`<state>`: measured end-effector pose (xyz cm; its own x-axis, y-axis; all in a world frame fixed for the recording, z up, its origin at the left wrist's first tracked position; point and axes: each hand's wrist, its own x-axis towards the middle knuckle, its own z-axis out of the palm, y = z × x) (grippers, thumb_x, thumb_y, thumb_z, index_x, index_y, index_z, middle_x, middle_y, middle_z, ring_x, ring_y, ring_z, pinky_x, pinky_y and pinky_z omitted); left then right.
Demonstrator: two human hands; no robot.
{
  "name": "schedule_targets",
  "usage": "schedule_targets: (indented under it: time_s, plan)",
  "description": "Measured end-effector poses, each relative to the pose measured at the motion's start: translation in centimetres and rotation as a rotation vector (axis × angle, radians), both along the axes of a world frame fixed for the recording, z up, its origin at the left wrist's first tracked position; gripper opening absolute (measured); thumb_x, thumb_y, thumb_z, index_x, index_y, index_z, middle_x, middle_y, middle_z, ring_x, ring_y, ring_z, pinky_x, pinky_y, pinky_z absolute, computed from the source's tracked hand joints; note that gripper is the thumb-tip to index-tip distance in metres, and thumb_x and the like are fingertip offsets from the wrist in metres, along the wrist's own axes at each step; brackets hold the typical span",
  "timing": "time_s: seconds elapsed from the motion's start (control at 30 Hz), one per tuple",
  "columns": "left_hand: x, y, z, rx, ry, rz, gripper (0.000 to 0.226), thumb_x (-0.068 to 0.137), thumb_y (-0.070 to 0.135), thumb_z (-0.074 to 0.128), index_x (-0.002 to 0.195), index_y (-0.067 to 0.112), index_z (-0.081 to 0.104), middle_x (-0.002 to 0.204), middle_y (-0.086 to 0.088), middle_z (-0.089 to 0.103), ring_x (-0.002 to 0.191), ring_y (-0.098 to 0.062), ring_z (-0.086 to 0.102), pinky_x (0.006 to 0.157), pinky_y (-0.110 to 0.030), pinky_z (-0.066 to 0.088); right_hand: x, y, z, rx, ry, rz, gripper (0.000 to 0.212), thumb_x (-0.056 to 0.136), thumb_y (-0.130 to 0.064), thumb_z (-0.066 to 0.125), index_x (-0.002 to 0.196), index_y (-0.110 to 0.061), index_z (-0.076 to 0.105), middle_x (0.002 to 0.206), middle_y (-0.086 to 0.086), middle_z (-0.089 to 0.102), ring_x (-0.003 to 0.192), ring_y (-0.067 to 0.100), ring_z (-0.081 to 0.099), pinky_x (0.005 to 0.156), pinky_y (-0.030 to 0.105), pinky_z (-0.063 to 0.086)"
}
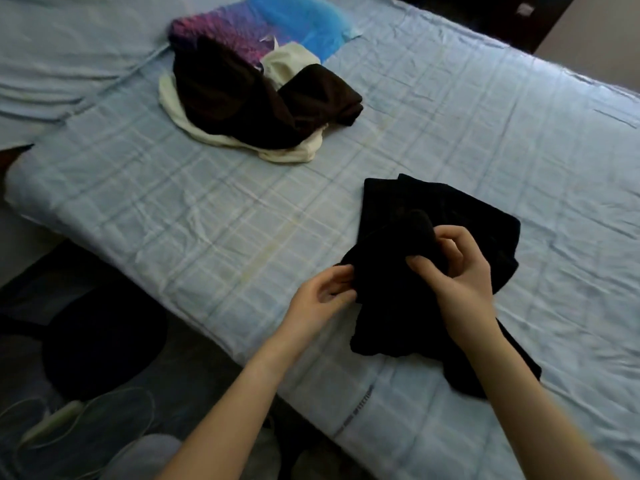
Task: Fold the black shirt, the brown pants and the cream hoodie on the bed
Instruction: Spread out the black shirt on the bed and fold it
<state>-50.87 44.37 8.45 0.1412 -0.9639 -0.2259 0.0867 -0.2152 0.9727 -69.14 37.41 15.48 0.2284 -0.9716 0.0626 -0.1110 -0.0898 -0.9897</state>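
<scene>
The black shirt [398, 209] lies bunched near the bed's front edge, partly lifted. My left hand [322, 296] pinches its left edge. My right hand [460, 268] grips a raised fold of it from above. Farther back, the brown pants [242, 98] lie crumpled on top of the cream hoodie [291, 154], which shows beneath and behind them.
The bed [173, 202] has a light blue checked sheet. A purple and blue cloth [249, 26] lies at the back beside the pile. On the floor at the left are a dark round object [104, 341] and a fan [79, 417].
</scene>
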Motion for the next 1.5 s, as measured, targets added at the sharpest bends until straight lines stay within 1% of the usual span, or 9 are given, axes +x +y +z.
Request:
schedule_targets:
  time_s: [0.2,0.47,0.6,0.9,1.03,1.13,1.3,1.4,1.5]
  plan:
    - [-7.0,-1.8,-1.3,0.041,-0.163,0.151,0.027,0.080,-0.015,0.065,0.107,-0.010,0.067,0.108,-0.025,0.066,0.104,-0.036,0.063,0.092,-0.032,0.051,-4.1,0.1,-0.1,-0.002,0.026,-0.144,0.025,0.083,-0.009,0.073,0.101,-0.016,0.057,0.102,0.017,0.064,0.103,0.032,0.064,0.094,0.056,0.050]
    - [-6.3,-1.7,1.0,-0.108,-0.364,0.287,0.023,0.083,-0.001,0.068,0.103,0.008,0.076,0.099,0.007,0.072,0.094,0.003,0.066,0.086,-0.011,0.048,-6.4,-0.8,1.4,-0.172,0.237,-0.185,0.061,0.082,-0.008,0.073,0.129,-0.038,0.049,0.115,-0.009,0.060,0.112,0.009,0.058,0.096,0.024,0.048]
    - [-4.2,-2.6,3.5,-0.098,-0.283,0.276,0.022,0.085,0.000,0.068,0.102,0.010,0.076,0.097,-0.001,0.075,0.089,0.000,0.068,0.083,-0.018,0.053,-5.0,-1.5,3.3,-0.290,0.268,-0.148,0.057,0.083,-0.008,0.071,0.132,-0.031,0.052,0.127,-0.010,0.058,0.120,0.013,0.055,0.105,0.040,0.045]
    - [4.2,-1.0,2.8,0.413,0.366,-0.003,0.050,0.080,0.068,0.057,0.125,0.044,0.058,0.119,0.001,0.068,0.093,-0.026,0.068,0.077,-0.038,0.055,5.7,2.7,-3.3,-0.030,0.267,0.028,0.055,0.081,-0.006,0.071,0.130,-0.027,0.056,0.117,-0.003,0.057,0.108,-0.007,0.052,0.091,0.005,0.037]
    - [5.4,0.1,-1.2,0.375,0.002,0.082,0.023,0.087,0.019,0.071,0.107,0.027,0.064,0.114,-0.009,0.068,0.101,-0.023,0.067,0.083,-0.038,0.056,9.6,5.1,-8.8,0.353,0.078,0.148,0.055,0.088,-0.006,0.068,0.135,-0.028,0.050,0.122,0.003,0.058,0.103,0.004,0.064,0.086,0.019,0.052]
    - [8.3,1.7,-4.6,0.363,0.029,0.222,0.024,0.091,0.000,0.062,0.106,0.019,0.062,0.108,-0.010,0.067,0.105,-0.027,0.064,0.089,-0.045,0.053,10.9,6.2,-12.3,0.390,0.078,0.232,0.048,0.094,-0.010,0.062,0.138,-0.025,0.050,0.136,0.000,0.056,0.122,0.009,0.057,0.101,0.024,0.047]
    - [15.4,3.7,-9.8,0.345,-0.007,0.279,0.036,0.091,-0.010,0.054,0.122,0.007,0.059,0.123,-0.014,0.063,0.115,-0.026,0.060,0.087,-0.030,0.050,12.6,6.8,-19.3,-0.310,0.955,0.252,0.052,0.101,-0.048,0.029,0.151,-0.033,0.035,0.157,-0.002,0.035,0.150,0.024,0.020,0.121,0.051,0.014]
    - [16.8,3.7,-12.5,0.478,-0.553,0.333,0.053,0.088,-0.009,0.045,0.140,0.004,0.046,0.140,-0.020,0.050,0.129,-0.034,0.047,0.104,-0.033,0.038,13.4,7.4,-24.1,-0.131,1.126,0.310,0.056,0.100,-0.052,0.019,0.155,-0.039,0.019,0.163,-0.002,0.022,0.152,0.026,0.008,0.120,0.057,0.004]
    - [13.7,2.9,-14.6,0.046,-1.059,0.007,0.059,0.085,0.011,0.035,0.143,0.008,0.044,0.147,-0.014,0.046,0.136,-0.031,0.041,0.112,-0.045,0.029,13.4,8.6,-28.6,-0.114,1.220,0.336,0.059,0.100,-0.052,0.022,0.157,-0.035,0.012,0.163,-0.004,0.021,0.152,0.024,0.010,0.119,0.058,0.005]
